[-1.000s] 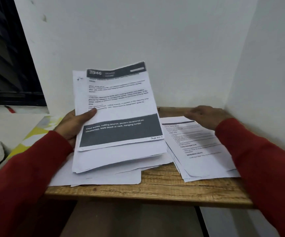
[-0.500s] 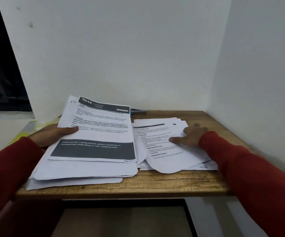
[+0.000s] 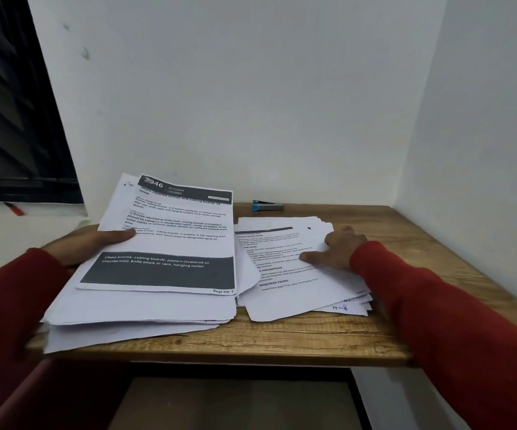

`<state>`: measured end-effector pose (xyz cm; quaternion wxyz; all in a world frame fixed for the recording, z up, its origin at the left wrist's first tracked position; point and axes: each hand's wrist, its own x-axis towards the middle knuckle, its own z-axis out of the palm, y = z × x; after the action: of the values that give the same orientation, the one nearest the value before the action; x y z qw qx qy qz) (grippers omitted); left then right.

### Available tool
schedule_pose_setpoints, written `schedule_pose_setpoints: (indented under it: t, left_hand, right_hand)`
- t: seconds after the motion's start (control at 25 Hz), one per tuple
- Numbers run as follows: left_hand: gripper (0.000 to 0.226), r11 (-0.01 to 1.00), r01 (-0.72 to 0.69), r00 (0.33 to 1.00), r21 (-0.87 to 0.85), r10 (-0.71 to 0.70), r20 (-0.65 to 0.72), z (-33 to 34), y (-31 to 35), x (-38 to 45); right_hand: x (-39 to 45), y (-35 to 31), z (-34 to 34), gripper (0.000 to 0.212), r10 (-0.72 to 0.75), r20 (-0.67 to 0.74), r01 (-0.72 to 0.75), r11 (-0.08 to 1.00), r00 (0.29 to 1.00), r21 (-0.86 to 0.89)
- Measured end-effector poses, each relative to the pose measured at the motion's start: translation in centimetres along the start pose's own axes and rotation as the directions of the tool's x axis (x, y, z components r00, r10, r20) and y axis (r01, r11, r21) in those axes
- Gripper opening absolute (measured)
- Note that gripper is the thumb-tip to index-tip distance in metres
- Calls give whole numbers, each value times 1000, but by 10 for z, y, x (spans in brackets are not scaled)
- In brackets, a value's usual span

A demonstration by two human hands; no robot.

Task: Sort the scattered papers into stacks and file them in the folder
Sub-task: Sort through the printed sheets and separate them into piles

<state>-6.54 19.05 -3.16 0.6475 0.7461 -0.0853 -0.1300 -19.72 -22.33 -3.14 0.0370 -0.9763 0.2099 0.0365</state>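
Observation:
A thick stack of printed papers [image 3: 145, 305] lies on the left half of the wooden table [image 3: 282, 339]; its top sheet [image 3: 173, 240] has dark header and footer bands. My left hand [image 3: 95, 240] grips that stack at its left edge, thumb on top of the sheet. A smaller, fanned stack of papers [image 3: 285, 274] sits to the right. My right hand [image 3: 335, 246] rests flat on it, fingers spread and straight. No folder shows in view.
A blue and grey stapler [image 3: 266, 205] lies at the table's back edge by the wall. White walls close in behind and on the right. A dark window [image 3: 12, 119] is at the left. The table's front edge drops to an open space below.
The left stack, held raised a second ago, now lies lowered on the table. My right hand slid from the far edge of the right stack onto its middle.

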Motion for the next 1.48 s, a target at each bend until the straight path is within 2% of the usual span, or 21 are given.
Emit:
schedule_pose_setpoints:
  t: [0.08, 0.16, 0.28, 0.4, 0.44, 0.52, 0.64, 0.84, 0.96, 1.08, 1.2, 1.32, 1.48]
  left_hand:
    - [28, 1000, 0, 1000, -12, 0, -16, 0, 2, 1]
    - [34, 1000, 8, 1000, -20, -8, -5, 2, 5, 3]
    - [29, 999, -11, 1000, -40, 12, 27, 8, 14, 5]
    - [22, 999, -36, 999, -33, 36, 21, 15, 21, 5]
    - [21, 999, -38, 999, -38, 39, 19, 17, 22, 6]
    - [22, 998, -39, 999, -44, 40, 23, 20, 23, 6]
    - [24, 998, -53, 998, -40, 53, 18, 15, 24, 3]
    - [22, 996, -51, 999, -68, 51, -9, 3, 29, -2]
    - [24, 996, -43, 999, -82, 44, 14, 14, 26, -2]
    - [29, 993, -4, 994, -117, 17, 111, 36, 22, -3]
    - [43, 977, 37, 989, -209, -6, 148, 45, 19, 0]
    - [28, 954, 107, 990, -281, -76, 118, 33, 16, 7]
    - [37, 954, 146, 989, -262, -134, 63, 20, 8, 10]
  right_hand:
    - [1, 12, -3, 96, 9, 7, -9, 1000, 1000, 30]
    - [0, 22, -5, 110, 18, -4, -18, 997, 1000, 75]
    - [-4, 22, 0, 124, -63, -140, 70, 997, 988, 45]
    - [-31, -15, 2, 86, -339, -203, 367, 922, 919, 123]
    - [-40, -31, 2, 76, -422, -175, 446, 886, 890, 131]
    - [-44, -50, 9, 66, -499, -78, 504, 859, 863, 89]
    - [-35, -46, 13, 61, -486, 89, 488, 873, 869, -5]
    - [-26, -22, 6, 61, -442, 133, 450, 892, 887, -35]
    - [-23, -24, 4, 59, -445, 45, 445, 895, 895, -3]
    - [-12, -39, -2, 53, -488, -81, 491, 871, 869, 25]
    - [-7, -58, 1, 50, -542, -14, 542, 840, 840, 2]
    - [-12, -72, 9, 49, -582, 13, 582, 813, 813, -3]
    - [-14, -98, 19, 41, -585, -3, 585, 811, 811, -26]
